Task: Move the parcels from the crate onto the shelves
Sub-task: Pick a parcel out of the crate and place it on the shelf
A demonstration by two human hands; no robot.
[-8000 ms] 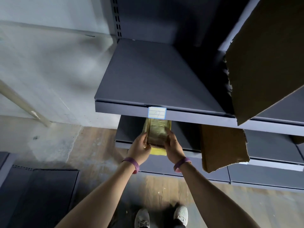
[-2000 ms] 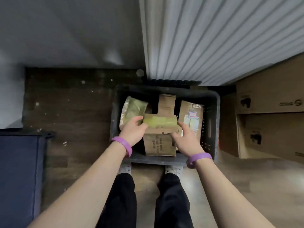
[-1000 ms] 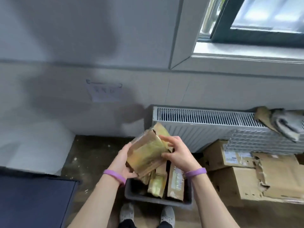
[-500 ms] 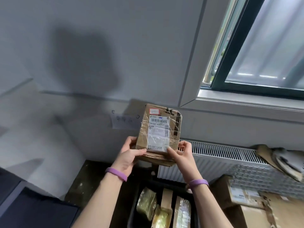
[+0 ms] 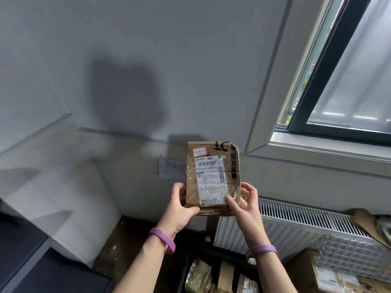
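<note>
Parcel upright with its label facing you, your left hand and right hand gripping its lower corners, fingers curled round the edges, crate below.

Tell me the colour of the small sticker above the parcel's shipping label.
The small sticker is white with a red border; head view.

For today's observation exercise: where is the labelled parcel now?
Head view, centre: the parcel is held upright between the left hand and right hand, above the crate, left of the window.
</note>
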